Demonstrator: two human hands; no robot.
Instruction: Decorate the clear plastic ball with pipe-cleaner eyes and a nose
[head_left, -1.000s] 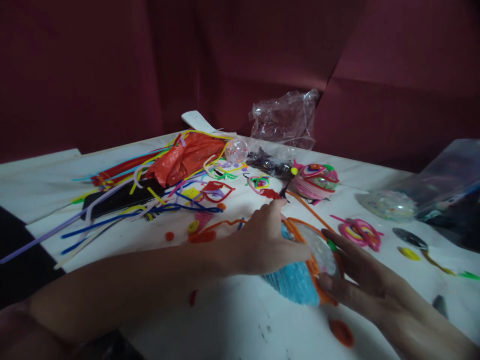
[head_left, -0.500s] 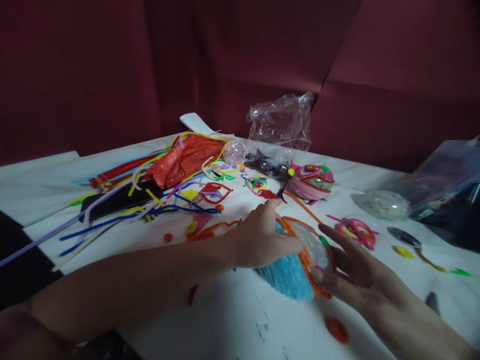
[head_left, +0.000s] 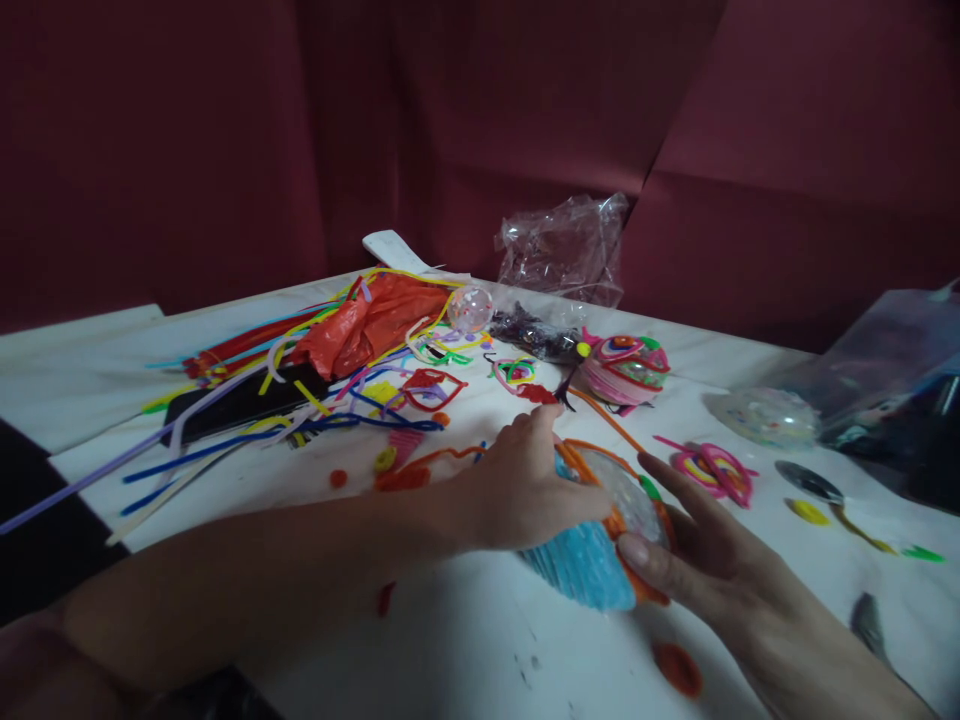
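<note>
A clear plastic ball (head_left: 634, 498) trimmed with light blue and orange pipe cleaners rests on the white table between my hands. My left hand (head_left: 529, 485) grips its left side, thumb laid across the front over the blue and orange bands; its fingertips are partly hidden at the far side, close to a thin dark forked piece (head_left: 566, 388). From the right, my right hand (head_left: 709, 560) holds the ball, thumb on the orange edge and index finger stretched along the far side. A loose orange pipe cleaner (head_left: 607, 418) runs behind the ball. A green bit (head_left: 649, 487) sits on the ball.
A pink-wrapped ball (head_left: 626, 370), clear balls (head_left: 470, 309) and a pink coil (head_left: 716, 474) lie around. Left are pipe cleaners (head_left: 247, 440), a red plastic bag (head_left: 367, 325) and a black flat object (head_left: 240, 405). Clear packaging (head_left: 562, 250) stands behind; an orange disc (head_left: 678, 669) lies in front.
The ball has shifted slightly toward me and to the right, with both hands staying on it. The whole view has also dropped a little in the frame.
</note>
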